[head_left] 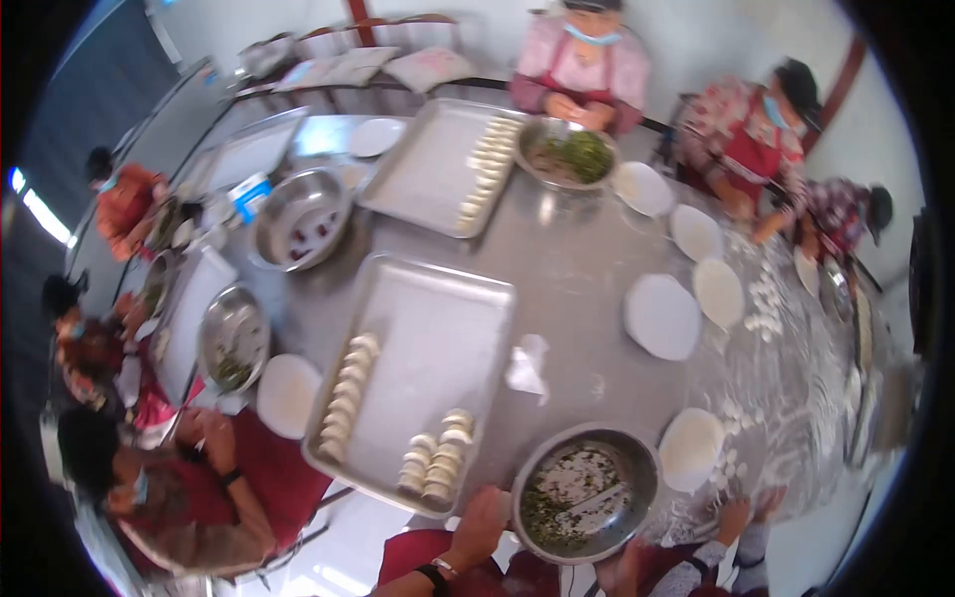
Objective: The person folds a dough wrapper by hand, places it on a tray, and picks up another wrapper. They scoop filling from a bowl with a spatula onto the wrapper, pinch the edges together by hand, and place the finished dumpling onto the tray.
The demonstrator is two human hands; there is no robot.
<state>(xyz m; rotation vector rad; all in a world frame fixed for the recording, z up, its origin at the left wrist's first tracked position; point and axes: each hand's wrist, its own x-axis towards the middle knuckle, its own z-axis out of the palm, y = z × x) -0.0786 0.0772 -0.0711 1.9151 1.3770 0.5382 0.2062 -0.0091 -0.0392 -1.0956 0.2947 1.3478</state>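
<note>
A steel mixing bowl [649, 463] stands at the near table edge, with chopped green filling [557, 512] smeared inside and a spoon [597, 496] lying in it. My left hand [481, 524], a dark band at its wrist, is closed at the bowl's left rim. At the lower right rim my right hand [623, 569] grips the bowl, its fingers partly hidden. Left of the bowl, near my left hand, lies a metal tray [418, 308] bearing a row of dumplings [346, 398] along its left side and two short rows of dumplings [438, 458] at its near right corner.
Co-workers sit around the steel table; one person's hands [738, 519] work just right of mine. White round plates [663, 316] line the right, beside floured dough pieces [764, 303]. A crumpled tissue [528, 366], another dumpling tray [423, 169] and more bowls [298, 219] stand farther off.
</note>
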